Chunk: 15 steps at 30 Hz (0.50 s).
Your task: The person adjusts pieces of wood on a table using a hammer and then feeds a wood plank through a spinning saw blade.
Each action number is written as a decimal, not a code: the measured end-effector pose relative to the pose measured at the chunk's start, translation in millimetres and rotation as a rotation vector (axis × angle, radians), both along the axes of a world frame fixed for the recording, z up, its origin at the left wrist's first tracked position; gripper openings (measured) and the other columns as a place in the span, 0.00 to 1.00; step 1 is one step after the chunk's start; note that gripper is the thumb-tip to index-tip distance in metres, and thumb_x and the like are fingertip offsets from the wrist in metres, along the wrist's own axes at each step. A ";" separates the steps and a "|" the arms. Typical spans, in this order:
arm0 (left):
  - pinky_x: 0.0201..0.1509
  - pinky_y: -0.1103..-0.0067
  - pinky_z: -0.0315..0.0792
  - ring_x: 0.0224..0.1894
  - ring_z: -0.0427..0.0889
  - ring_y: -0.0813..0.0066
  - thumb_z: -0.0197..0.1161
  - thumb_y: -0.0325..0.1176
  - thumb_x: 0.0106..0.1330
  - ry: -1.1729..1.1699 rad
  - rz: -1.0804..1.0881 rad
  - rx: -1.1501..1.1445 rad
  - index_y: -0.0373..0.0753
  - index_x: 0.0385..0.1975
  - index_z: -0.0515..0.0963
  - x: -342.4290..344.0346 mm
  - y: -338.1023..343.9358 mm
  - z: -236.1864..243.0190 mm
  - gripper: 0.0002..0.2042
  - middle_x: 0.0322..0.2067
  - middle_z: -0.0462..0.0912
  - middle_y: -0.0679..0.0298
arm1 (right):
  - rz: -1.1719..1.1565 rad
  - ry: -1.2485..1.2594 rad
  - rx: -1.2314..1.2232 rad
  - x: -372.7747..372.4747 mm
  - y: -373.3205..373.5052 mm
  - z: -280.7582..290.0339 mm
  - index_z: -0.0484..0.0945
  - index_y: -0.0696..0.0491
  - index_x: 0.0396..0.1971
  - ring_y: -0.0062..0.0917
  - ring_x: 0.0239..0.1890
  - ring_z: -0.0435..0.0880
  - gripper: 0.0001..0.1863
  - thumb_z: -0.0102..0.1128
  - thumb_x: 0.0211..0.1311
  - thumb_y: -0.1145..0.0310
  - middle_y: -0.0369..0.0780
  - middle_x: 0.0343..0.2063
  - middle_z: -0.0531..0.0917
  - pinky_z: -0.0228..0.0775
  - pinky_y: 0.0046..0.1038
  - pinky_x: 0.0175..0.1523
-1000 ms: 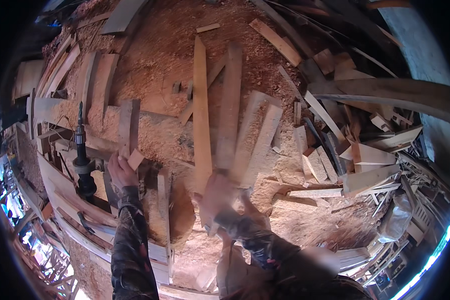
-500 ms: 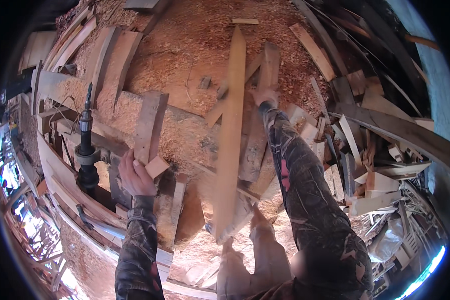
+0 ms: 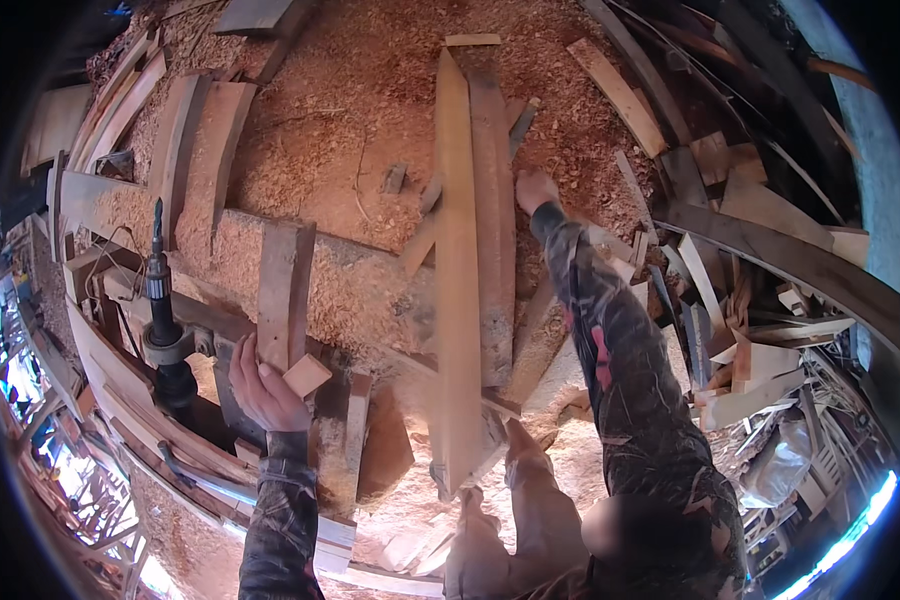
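Observation:
My left hand (image 3: 268, 388) rests with its fingers stretched out at the near end of a short upright-looking plank (image 3: 284, 290). A small pale wood block (image 3: 307, 375) lies right beside its fingertips. In the middle runs a long pale board (image 3: 458, 260) with a tapered far end. A darker, rougher board (image 3: 492, 220) lies along its right side. Just right of that board's edge is my right hand (image 3: 537, 191), fingers curled in with nothing visible in them. A small flat wood strip (image 3: 473, 40) sits across the far tip.
A drill (image 3: 160, 300) with its bit pointing away stands left of my left hand. Planks (image 3: 232, 140) lie on sawdust at the far left. Scrap wood (image 3: 760, 370) is heaped on the right, beside a clear plastic bag (image 3: 778, 465). My feet (image 3: 530, 470) are at the near end.
The dark board has swung from a slant to lie straight along the pale board. My right hand has come off it to its right. The whole view has shifted slightly.

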<state>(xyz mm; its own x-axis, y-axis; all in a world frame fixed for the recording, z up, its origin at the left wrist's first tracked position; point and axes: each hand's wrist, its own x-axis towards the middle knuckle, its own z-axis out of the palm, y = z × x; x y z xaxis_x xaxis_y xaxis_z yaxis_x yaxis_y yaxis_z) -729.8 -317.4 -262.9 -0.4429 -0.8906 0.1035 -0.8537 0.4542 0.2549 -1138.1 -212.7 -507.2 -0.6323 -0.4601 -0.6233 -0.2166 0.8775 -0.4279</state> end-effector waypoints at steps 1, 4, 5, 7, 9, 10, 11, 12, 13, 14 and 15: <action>0.63 0.58 0.65 0.57 0.74 0.43 0.43 0.38 0.71 0.026 -0.001 0.016 0.30 0.56 0.75 -5.0 2.8 -1.5 0.22 0.55 0.76 0.44 | -0.003 -0.027 0.042 -15.8 6.7 -2.5 0.82 0.52 0.52 0.49 0.56 0.80 0.21 0.50 0.69 0.55 0.52 0.50 0.83 0.72 0.46 0.61; 0.63 0.58 0.65 0.57 0.74 0.43 0.42 0.38 0.72 0.083 -0.001 0.067 0.30 0.56 0.75 -19.1 11.4 -8.8 0.22 0.55 0.76 0.44 | 0.142 0.030 0.199 -59.8 29.1 -53.4 0.81 0.50 0.54 0.47 0.56 0.80 0.23 0.48 0.69 0.53 0.51 0.53 0.82 0.73 0.46 0.60; 0.64 0.58 0.65 0.58 0.74 0.43 0.42 0.39 0.72 0.103 -0.005 0.081 0.29 0.56 0.75 -20.6 9.9 -7.1 0.23 0.55 0.76 0.44 | 0.289 0.105 0.290 -62.5 32.3 -72.2 0.80 0.49 0.57 0.45 0.57 0.80 0.24 0.48 0.69 0.53 0.51 0.55 0.81 0.73 0.46 0.60; 0.64 0.58 0.65 0.58 0.74 0.43 0.42 0.39 0.72 0.093 0.002 0.076 0.30 0.56 0.75 -21.1 7.0 -2.0 0.22 0.55 0.76 0.44 | 0.290 0.143 0.260 -51.1 23.6 -88.4 0.79 0.48 0.58 0.44 0.59 0.80 0.24 0.49 0.69 0.54 0.50 0.56 0.81 0.73 0.47 0.61; 0.64 0.59 0.65 0.58 0.74 0.43 0.42 0.38 0.72 0.107 0.011 0.076 0.30 0.56 0.75 -21.3 5.9 -4.6 0.22 0.55 0.76 0.44 | 0.290 0.202 0.237 -55.8 16.1 -92.3 0.77 0.48 0.60 0.43 0.60 0.79 0.25 0.50 0.68 0.54 0.49 0.57 0.80 0.72 0.47 0.62; 0.64 0.59 0.65 0.58 0.74 0.43 0.42 0.38 0.72 0.100 -0.011 0.069 0.31 0.56 0.75 -20.9 6.1 -7.7 0.22 0.55 0.76 0.44 | 0.288 0.198 0.279 -65.4 14.6 -89.6 0.77 0.48 0.60 0.43 0.60 0.79 0.25 0.50 0.68 0.53 0.48 0.57 0.80 0.70 0.48 0.63; 0.64 0.59 0.65 0.58 0.74 0.44 0.42 0.38 0.72 0.081 -0.036 0.068 0.31 0.57 0.75 -17.3 7.2 -6.0 0.22 0.56 0.76 0.44 | 0.284 0.183 0.326 -67.4 16.3 -82.1 0.76 0.49 0.59 0.44 0.61 0.78 0.26 0.51 0.67 0.52 0.48 0.57 0.81 0.68 0.49 0.64; 0.64 0.59 0.65 0.58 0.74 0.44 0.42 0.38 0.72 0.081 -0.021 0.073 0.31 0.57 0.75 -16.7 8.6 -5.1 0.22 0.56 0.76 0.44 | 0.279 0.174 0.376 -73.0 19.8 -71.9 0.75 0.50 0.59 0.44 0.61 0.78 0.26 0.51 0.67 0.51 0.48 0.57 0.81 0.67 0.49 0.65; 0.64 0.59 0.65 0.58 0.74 0.44 0.43 0.38 0.72 0.063 -0.037 0.068 0.31 0.57 0.75 -18.3 8.1 -3.2 0.22 0.56 0.76 0.44 | 0.293 0.183 0.377 -81.1 21.7 -56.5 0.75 0.50 0.59 0.44 0.61 0.78 0.26 0.51 0.67 0.51 0.48 0.57 0.81 0.67 0.49 0.65; 0.64 0.59 0.65 0.59 0.74 0.44 0.43 0.37 0.72 0.053 -0.051 0.067 0.32 0.57 0.75 -19.4 8.4 -5.2 0.22 0.56 0.76 0.45 | 0.397 0.381 0.429 -89.1 24.6 -38.2 0.75 0.51 0.60 0.44 0.60 0.79 0.27 0.51 0.67 0.49 0.49 0.56 0.81 0.68 0.49 0.64; 0.65 0.60 0.65 0.59 0.73 0.45 0.43 0.36 0.71 0.062 -0.034 0.066 0.33 0.58 0.75 -19.7 12.8 -10.3 0.22 0.57 0.75 0.45 | 0.501 0.583 0.478 -99.7 29.0 -17.6 0.74 0.51 0.60 0.45 0.58 0.81 0.29 0.51 0.67 0.48 0.50 0.55 0.82 0.70 0.48 0.63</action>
